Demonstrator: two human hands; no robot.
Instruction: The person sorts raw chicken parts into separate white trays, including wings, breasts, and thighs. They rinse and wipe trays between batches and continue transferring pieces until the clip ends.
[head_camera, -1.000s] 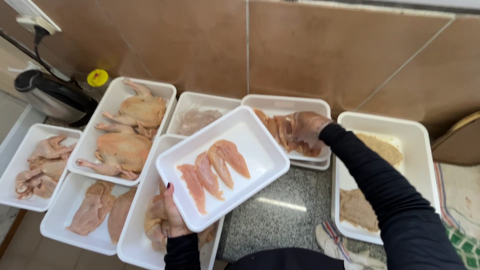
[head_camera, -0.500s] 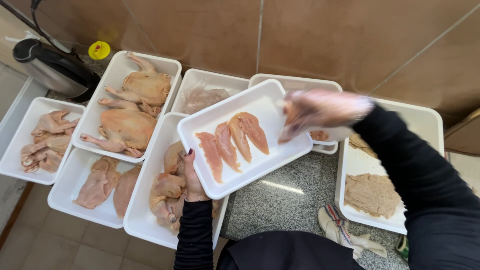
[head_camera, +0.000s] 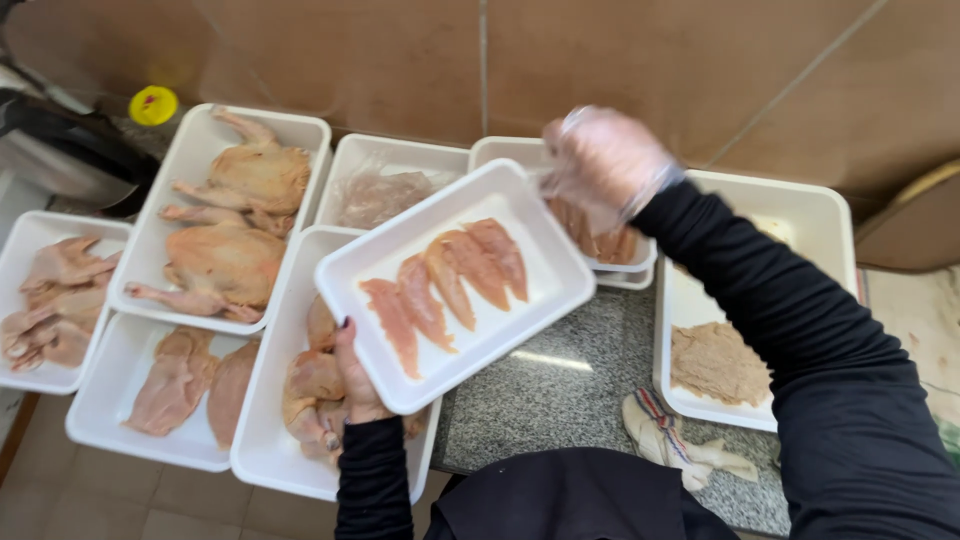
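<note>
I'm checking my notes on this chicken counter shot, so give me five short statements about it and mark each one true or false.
1. The left hand holds up the white tray of raw fillets. True.
2. That tray carries two whole birds. False: it carries four strips of raw fillet; the whole birds lie in the tray at the far left by the wall.
3. The right hand wears a clear plastic glove. True.
4. The right hand rests on the striped cloth. False: it is raised above the trays by the wall, and the cloth lies apart on the granite counter.
5. A yellow cap sits near the wall at the left. True.
</note>
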